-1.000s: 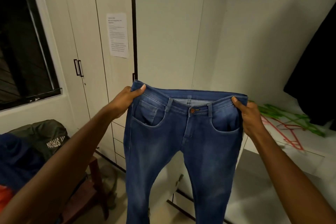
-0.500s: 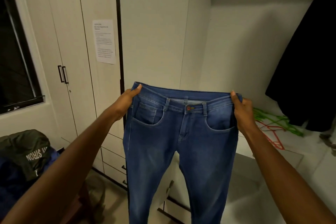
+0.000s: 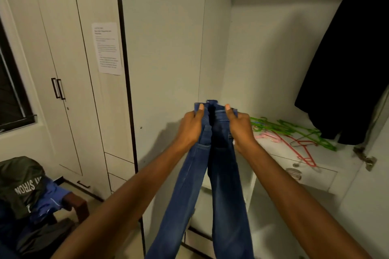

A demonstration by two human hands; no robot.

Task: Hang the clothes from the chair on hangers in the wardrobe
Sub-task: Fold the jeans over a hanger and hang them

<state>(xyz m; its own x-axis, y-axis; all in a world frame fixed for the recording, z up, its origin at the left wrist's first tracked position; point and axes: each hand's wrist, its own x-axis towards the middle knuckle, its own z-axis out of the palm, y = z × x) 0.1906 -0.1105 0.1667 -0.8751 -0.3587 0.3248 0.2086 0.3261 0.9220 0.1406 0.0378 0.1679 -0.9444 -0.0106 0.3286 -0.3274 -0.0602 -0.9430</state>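
- The blue jeans [image 3: 212, 174] hang straight down, long axis vertical, waistband at the top and both legs running down out of view at the bottom.
- They are folded in half lengthwise, the two sides of the waistband close together so the legs hang side by side with a dark crease between them.
- The left hand [image 3: 192, 127] grips the waistband's left side, thumb pressed flat on the denim and pointing up.
- The right hand [image 3: 239, 126] grips the right side in the same way, thumb up, fingers wrapped behind the cloth (I cannot see them).
- Both hands sit near each other at the very top of the jeans, arms stretched forward, so the garment hangs below and between them in front of the open wardrobe [image 3: 263, 52].
- On the wardrobe's shelf, just right of the right hand, lie green hangers [image 3: 294, 130] and red hangers [image 3: 303, 149] in a loose tangle.
- A dark garment [image 3: 353, 69] hangs at the upper right.
- Down at the lower left, a chair [image 3: 73, 204] carries a heap of clothes [image 3: 23, 187].
- A printed sheet [image 3: 107, 48] is stuck on a closed door.
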